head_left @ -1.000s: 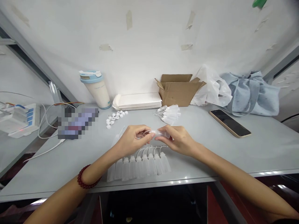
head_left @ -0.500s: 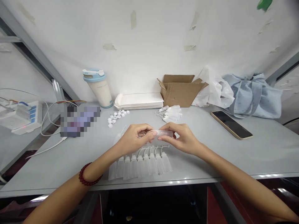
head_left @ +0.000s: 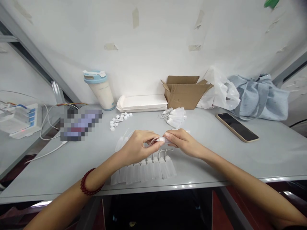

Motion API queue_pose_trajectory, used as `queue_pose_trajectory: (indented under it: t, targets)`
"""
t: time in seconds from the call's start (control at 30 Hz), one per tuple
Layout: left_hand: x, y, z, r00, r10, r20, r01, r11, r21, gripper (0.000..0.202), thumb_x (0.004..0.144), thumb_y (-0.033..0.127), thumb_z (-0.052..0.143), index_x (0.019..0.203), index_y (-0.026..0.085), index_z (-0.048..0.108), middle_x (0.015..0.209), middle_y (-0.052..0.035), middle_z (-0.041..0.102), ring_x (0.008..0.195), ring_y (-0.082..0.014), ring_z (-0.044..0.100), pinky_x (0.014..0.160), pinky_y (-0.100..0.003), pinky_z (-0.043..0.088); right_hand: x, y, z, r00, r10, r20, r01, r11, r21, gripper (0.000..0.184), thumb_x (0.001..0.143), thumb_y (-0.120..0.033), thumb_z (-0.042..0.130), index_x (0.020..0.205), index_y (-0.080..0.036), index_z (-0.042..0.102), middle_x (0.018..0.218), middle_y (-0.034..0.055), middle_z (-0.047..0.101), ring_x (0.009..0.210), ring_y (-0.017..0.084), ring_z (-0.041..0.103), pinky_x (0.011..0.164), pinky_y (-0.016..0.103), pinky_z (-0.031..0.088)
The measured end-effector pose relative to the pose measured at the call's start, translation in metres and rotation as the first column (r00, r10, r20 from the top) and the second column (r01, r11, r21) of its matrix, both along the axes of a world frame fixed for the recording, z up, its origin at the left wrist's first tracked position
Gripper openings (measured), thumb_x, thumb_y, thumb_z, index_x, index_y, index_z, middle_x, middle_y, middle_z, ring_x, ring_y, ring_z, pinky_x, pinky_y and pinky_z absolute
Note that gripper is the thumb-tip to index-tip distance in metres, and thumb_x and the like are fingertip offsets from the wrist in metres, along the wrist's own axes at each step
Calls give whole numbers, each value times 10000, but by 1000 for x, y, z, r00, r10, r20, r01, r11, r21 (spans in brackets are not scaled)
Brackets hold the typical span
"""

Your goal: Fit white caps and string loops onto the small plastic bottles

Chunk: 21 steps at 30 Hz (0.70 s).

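Observation:
Between my hands is a small translucent squeeze bottle (head_left: pixel 167 140) with a white cap (head_left: pixel 161 139). My left hand (head_left: pixel 139 145) pinches the cap end, where a thin strap loops back toward the palm. My right hand (head_left: pixel 183 142) is wrapped round the bottle's body, hiding most of it. Just below lies a row of similar bottles (head_left: pixel 150 171) with white tops, several with curved straps. A few more bottles (head_left: pixel 119 145) lie partly hidden behind my left hand. Farther back are loose white caps (head_left: pixel 117 120) and a pile of bottles with straps (head_left: pixel 176 118).
Along the wall stand a tumbler (head_left: pixel 100 91), a stack of white trays (head_left: pixel 142 103), an open cardboard box (head_left: pixel 182 95), a plastic bag (head_left: pixel 220 92) and a blue cloth bag (head_left: pixel 261 97). A phone (head_left: pixel 237 127) lies at right; a pixelated item (head_left: pixel 81 124) with a cable lies at left.
My right hand has turned and closed farther over the bottle, covering more of its body. My left fingers remain at the cap end, with the strap now showing more. The view has shifted slightly.

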<state>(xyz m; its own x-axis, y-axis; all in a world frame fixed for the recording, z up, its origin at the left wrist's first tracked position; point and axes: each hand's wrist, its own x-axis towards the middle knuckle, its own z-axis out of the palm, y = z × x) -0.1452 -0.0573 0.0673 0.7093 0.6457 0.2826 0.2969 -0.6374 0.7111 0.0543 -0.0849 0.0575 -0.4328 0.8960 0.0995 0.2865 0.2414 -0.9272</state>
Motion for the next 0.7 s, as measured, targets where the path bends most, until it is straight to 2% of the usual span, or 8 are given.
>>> queue_pose_trajectory:
  t: [0.1, 0.2, 0.33, 0.43, 0.5, 0.57, 0.63, 0.7]
  targets:
    - [1, -1, -5, 999, -51, -3, 51, 982, 183, 252, 879, 252, 520, 660, 155, 599, 570, 8, 524, 542, -103, 431, 554, -236, 356, 7, 6, -1, 986, 109, -130, -145, 938, -314, 475, 886, -546, 478, 608, -162, 459, 524, -78, 257, 461, 60, 206, 429, 221, 158]
    - [1, -2, -8, 996, -85, -13, 86, 970, 225, 272, 895, 268, 508, 665, 149, 592, 560, 6, 526, 532, -102, 434, 550, -234, 354, 11, 9, -2, 973, 153, -171, -216, 859, -463, 454, 888, -531, 490, 693, -128, 565, 500, -93, 223, 450, 58, 155, 423, 224, 104]
    - [-4, 9, -4, 994, -64, -94, 79, 983, 164, 237, 904, 314, 503, 797, 157, 645, 669, -7, 615, 596, -113, 523, 581, -225, 395, 10, 9, -1, 979, 116, -166, -178, 888, -424, 434, 897, -522, 472, 685, -148, 530, 528, -71, 307, 457, 63, 219, 423, 217, 174]
    - [-16, 26, 4, 972, 81, -219, -58, 992, 107, 264, 899, 392, 494, 948, 188, 655, 900, -32, 688, 771, -158, 619, 666, -241, 462, 13, 12, 2, 999, -25, 22, 29, 977, -213, 418, 919, -498, 424, 685, -161, 507, 592, -24, 450, 490, 81, 346, 478, 229, 281]
    - [-30, 40, 9, 863, 323, -388, -246, 940, 236, 297, 904, 389, 453, 941, 172, 653, 954, -74, 691, 872, -226, 628, 707, -303, 477, 19, 17, 1, 945, -244, 219, 234, 970, 72, 346, 928, -438, 425, 749, -164, 538, 668, 15, 555, 548, 112, 439, 545, 250, 339]
    - [-46, 54, 11, 621, 608, -495, -396, 788, 471, 305, 899, 329, 419, 943, 136, 652, 988, -148, 678, 974, -320, 604, 736, -382, 473, 28, 24, -2, 822, -456, 340, 343, 874, 343, 247, 922, -371, 440, 866, -165, 563, 789, 62, 643, 636, 160, 527, 612, 281, 380]
    - [-62, 65, 11, 418, 723, -550, -437, 691, 575, 302, 878, 295, 420, 972, 128, 653, 1036, -189, 660, 1048, -380, 568, 708, -403, 469, 37, 31, -7, 730, -554, 401, 356, 808, 469, 209, 913, -330, 451, 965, -160, 560, 924, 106, 678, 745, 214, 593, 655, 307, 407]
    - [-75, 74, 9, 300, 713, -634, -460, 690, 559, 311, 851, 309, 449, 989, 123, 657, 1013, -202, 666, 997, -389, 591, 686, -401, 463, 44, 36, -12, 664, -593, 454, 357, 786, 504, 200, 906, -307, 463, 995, -155, 558, 1014, 133, 679, 846, 258, 623, 681, 327, 426]
